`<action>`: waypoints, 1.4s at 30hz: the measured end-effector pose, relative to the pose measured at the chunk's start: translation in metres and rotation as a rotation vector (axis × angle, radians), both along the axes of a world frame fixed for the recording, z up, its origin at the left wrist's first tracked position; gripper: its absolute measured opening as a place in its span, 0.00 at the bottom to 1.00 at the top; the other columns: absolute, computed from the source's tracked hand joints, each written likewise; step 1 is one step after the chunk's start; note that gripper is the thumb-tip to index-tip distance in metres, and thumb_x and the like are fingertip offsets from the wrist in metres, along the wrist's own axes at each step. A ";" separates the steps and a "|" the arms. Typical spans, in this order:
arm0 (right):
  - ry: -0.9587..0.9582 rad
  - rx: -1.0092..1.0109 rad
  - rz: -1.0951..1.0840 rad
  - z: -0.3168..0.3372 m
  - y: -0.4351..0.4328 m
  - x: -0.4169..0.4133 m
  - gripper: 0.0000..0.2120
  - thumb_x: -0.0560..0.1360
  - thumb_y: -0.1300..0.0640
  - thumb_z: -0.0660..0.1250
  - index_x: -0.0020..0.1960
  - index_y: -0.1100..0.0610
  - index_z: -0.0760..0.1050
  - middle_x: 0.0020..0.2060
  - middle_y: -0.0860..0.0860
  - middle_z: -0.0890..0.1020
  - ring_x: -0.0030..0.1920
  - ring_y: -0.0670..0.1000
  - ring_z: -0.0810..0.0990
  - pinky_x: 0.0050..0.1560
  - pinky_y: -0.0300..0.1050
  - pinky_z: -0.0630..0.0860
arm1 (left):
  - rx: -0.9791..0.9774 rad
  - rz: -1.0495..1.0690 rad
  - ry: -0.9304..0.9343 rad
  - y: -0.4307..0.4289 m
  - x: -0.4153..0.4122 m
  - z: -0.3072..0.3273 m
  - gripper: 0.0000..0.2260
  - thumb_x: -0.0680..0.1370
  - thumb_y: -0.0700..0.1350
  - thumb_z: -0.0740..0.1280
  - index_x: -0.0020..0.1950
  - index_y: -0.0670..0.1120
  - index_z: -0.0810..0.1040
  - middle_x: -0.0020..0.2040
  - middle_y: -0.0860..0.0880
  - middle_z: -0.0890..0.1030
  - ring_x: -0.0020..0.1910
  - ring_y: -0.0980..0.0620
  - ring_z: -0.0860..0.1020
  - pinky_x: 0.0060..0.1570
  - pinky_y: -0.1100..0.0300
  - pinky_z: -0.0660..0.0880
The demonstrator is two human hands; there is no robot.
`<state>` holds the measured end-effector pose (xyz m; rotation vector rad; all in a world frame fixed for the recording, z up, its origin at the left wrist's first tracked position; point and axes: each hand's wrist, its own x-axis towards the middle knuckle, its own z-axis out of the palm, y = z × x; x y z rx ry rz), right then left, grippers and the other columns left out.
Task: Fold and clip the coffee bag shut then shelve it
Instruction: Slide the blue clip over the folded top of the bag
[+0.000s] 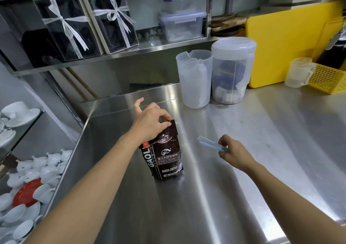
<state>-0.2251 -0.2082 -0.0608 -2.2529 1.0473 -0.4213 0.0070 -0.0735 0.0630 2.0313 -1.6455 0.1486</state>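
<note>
A dark brown coffee bag with white lettering stands upright on the steel counter. My left hand pinches the bag's folded top edge from the left. A little to the right of the bag, my right hand holds a long light-blue sealing clip by one end. The clip's two arms are spread apart, pointing left toward the bag, about a hand's width from it. The steel wall shelf runs above the counter at the back.
Two translucent plastic jugs stand at the counter's back. A yellow cutting board, a small measuring cup and a yellow basket sit at the right. The shelf holds ribboned gift boxes and lidded containers. White cups and saucers lie lower left.
</note>
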 end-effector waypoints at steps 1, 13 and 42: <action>0.003 -0.026 -0.009 0.002 0.001 0.002 0.06 0.69 0.60 0.64 0.45 0.56 0.69 0.40 0.56 0.79 0.37 0.58 0.74 0.37 0.49 0.69 | 0.000 -0.008 -0.005 0.000 0.000 0.000 0.03 0.71 0.47 0.70 0.39 0.55 0.79 0.35 0.60 0.71 0.49 0.85 0.51 0.63 0.59 0.35; 0.062 -0.072 0.079 0.021 0.004 0.023 0.11 0.74 0.52 0.64 0.50 0.54 0.64 0.35 0.53 0.75 0.36 0.58 0.73 0.36 0.48 0.68 | -0.001 -0.003 -0.017 -0.003 0.001 0.001 0.03 0.71 0.46 0.70 0.39 0.55 0.79 0.35 0.61 0.71 0.48 0.87 0.47 0.59 0.63 0.35; -0.506 0.090 0.269 0.059 -0.018 0.033 0.11 0.62 0.60 0.77 0.38 0.52 0.76 0.41 0.53 0.77 0.36 0.44 0.73 0.37 0.31 0.67 | 0.090 0.008 0.062 -0.006 0.004 0.009 0.01 0.72 0.47 0.69 0.42 0.53 0.80 0.36 0.61 0.72 0.44 0.87 0.49 0.59 0.63 0.37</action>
